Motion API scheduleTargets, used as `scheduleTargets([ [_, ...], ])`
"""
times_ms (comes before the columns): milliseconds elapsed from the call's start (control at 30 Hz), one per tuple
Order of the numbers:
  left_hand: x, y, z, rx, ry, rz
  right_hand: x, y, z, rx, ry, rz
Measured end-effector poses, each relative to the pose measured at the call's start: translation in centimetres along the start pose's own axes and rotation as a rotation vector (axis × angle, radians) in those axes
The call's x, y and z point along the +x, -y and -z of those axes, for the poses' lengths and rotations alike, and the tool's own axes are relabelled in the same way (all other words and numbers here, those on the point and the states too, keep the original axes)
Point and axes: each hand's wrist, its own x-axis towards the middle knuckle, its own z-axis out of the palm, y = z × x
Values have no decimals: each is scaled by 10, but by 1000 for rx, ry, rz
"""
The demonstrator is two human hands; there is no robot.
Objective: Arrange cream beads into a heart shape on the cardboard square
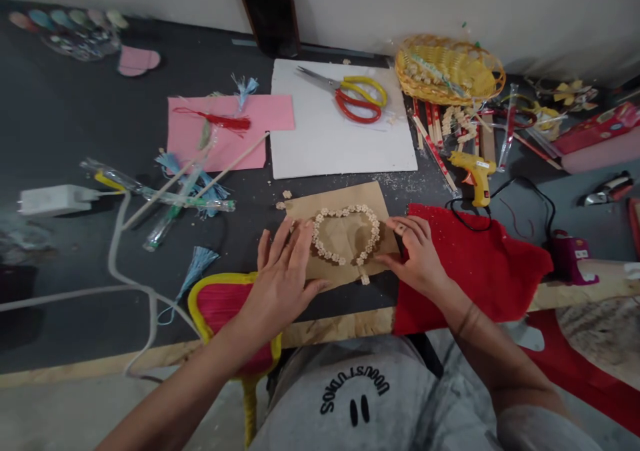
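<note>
A ring of small pale flower-shaped pieces, with a gap at its near side, lies on a brown cardboard sheet in front of me. My left hand rests over the sheet's left side, fingers stretched out, the fingertips close to the ring. At the right edge of the sheet is my right hand, its thumb and forefinger apart and nothing visible between them. One short pale piece sits just below the gap. Beneath my right wrist spreads a red cloth.
Scissors lie on a white board beyond the cardboard. To the right are a yellow glue gun with a black cord and a wicker basket. Left stand a pink-and-yellow fan-shaped piece, tassels, sticks and a white cable.
</note>
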Motion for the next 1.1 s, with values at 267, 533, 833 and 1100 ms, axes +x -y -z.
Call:
scheduleTargets([
  [267,-12,-9,6,47,23,-32,-5,-2,12,-13,136,-14],
  [533,-15,-7,-1,1,-47,-47,-8,-2,11,-19,152,17],
  [833,-7,0,0,-297,-144,41,-9,-2,10,-24,149,16],
  [1100,29,-16,-6,-1002,-341,140,-8,0,11,4,133,27],
])
